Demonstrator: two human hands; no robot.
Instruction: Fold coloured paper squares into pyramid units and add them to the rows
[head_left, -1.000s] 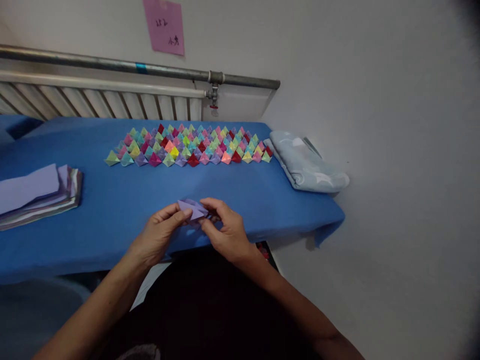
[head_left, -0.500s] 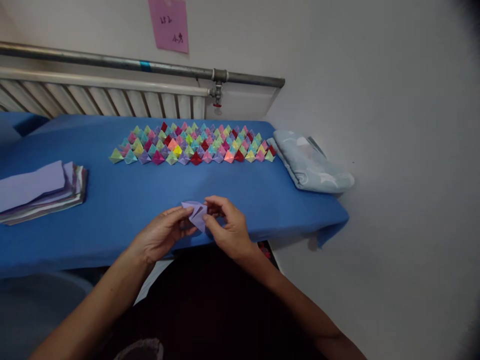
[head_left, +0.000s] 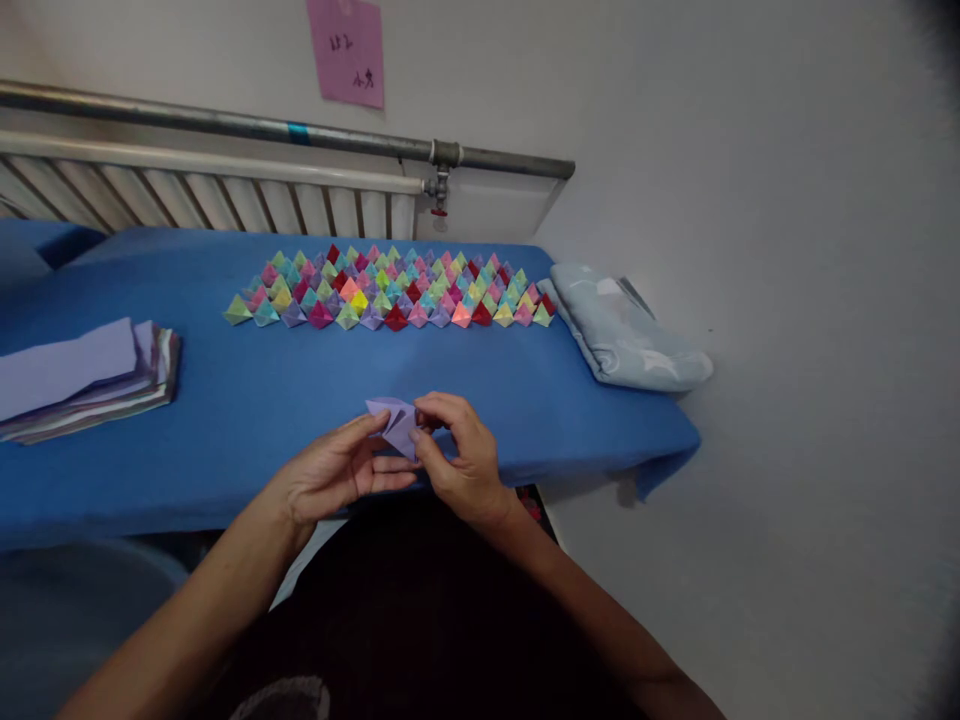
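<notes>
A small piece of folded purple paper (head_left: 403, 428), pointed at its corners and with a slit-like opening, is held between both hands above the near edge of the blue-covered table. My left hand (head_left: 341, 465) pinches its left side with the thumb on top, while the lower fingers stretch out beneath it. On the right edge, my right hand (head_left: 461, 450) grips the paper between thumb and fingers. Beyond the hands, rows of small folded paper pieces (head_left: 395, 317) in many colours stand on the cloth.
A stack of purple and other paper sheets (head_left: 67, 370) lies at the left. Folded grey-blue patterned fabric (head_left: 630, 335) rests at the table's right end, beside the wall. Behind the blue cloth (head_left: 247, 400) run a radiator (head_left: 225, 195) and a metal pipe (head_left: 360, 138).
The lower fingers of my left hand have straightened out under the paper. Both hands keep hold of it, and the view has shifted slightly.
</notes>
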